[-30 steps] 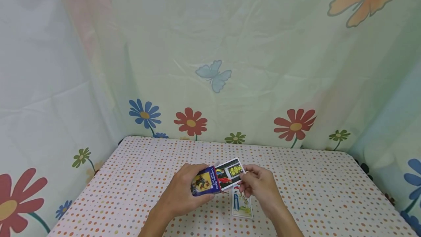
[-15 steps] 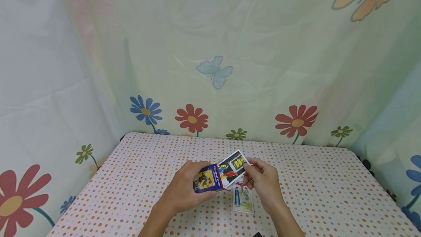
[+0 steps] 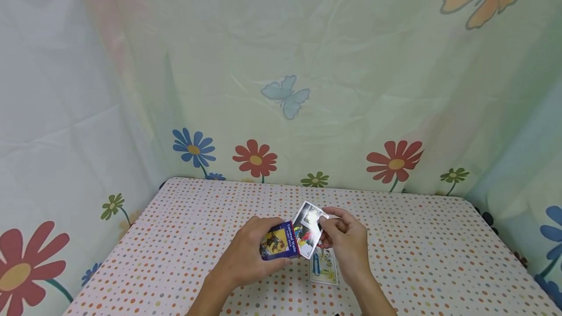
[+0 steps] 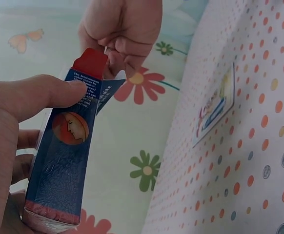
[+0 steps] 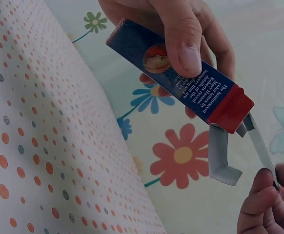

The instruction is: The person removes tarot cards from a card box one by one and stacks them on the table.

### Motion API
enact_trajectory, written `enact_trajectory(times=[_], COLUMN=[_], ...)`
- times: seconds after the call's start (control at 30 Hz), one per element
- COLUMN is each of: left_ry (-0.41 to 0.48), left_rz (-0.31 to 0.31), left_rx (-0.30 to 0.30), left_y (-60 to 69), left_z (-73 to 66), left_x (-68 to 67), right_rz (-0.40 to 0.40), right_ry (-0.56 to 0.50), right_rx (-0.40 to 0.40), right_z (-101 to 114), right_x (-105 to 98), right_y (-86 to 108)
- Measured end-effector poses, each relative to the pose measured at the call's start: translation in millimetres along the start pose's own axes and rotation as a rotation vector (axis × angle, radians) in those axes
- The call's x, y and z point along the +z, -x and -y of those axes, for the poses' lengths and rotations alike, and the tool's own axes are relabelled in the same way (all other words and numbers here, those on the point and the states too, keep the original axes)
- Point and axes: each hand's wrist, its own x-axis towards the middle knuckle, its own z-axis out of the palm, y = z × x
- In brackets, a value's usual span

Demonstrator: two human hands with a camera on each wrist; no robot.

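Nearest to where I stand: left hand (image 3: pixel 248 252) grips a dark blue box (image 3: pixel 278 241), thumb along one side, fingers round the other. Box is held tilted above the table. Front label reads "Universal Waite", with "TAROT DECK" in smaller type below, beside a framed picture. Right hand (image 3: pixel 349 238) pinches an illustrated card (image 3: pixel 307 230) between thumb and fingers; the card's near end is at the box's mouth. Cannot tell whether that end sits inside.

Left wrist view adds a narrow side panel, out of sight from the head: a round orange face emblem (image 4: pixel 71 128) and small print beginning "The luminescent color tones by"; remainder only partly legible. A red flap (image 4: pixel 91 61) caps that panel. Right wrist view alone shows a bent grey flap (image 5: pixel 219 151) hanging from the box, and the card nearly edge-on.

Below the right hand, a second card (image 3: pixel 325 269) lies face up on the dotted tabletop (image 3: pixel 175 257).

Beyond: a pale backdrop (image 3: pixel 210 62) printed with flowers and butterflies.
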Motion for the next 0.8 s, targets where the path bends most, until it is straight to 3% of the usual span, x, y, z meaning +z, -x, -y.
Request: enact_trajectory(times=[0.33, 0.6, 0.8], left_ry=[-0.001, -0.013, -0.013], left_rz=[0.003, 0.01, 0.006], left_rx=[-0.014, -0.024, -0.019], left_y=[0.3, 0.4, 0.4], left_z=[-1.1, -1.2, -2.1], left_x=[-1.8, -2.8, -3.4], right_rz=[0.201, 0.291, 0.308], right_ry=[-0.067, -0.126, -0.129], right_rx=[0.011, 0.006, 0.005], right_z=[1.5, 0.0, 0.4], right_x=[0.2, -1.3, -1.1], right_y=[3.3, 3.2, 2.9])
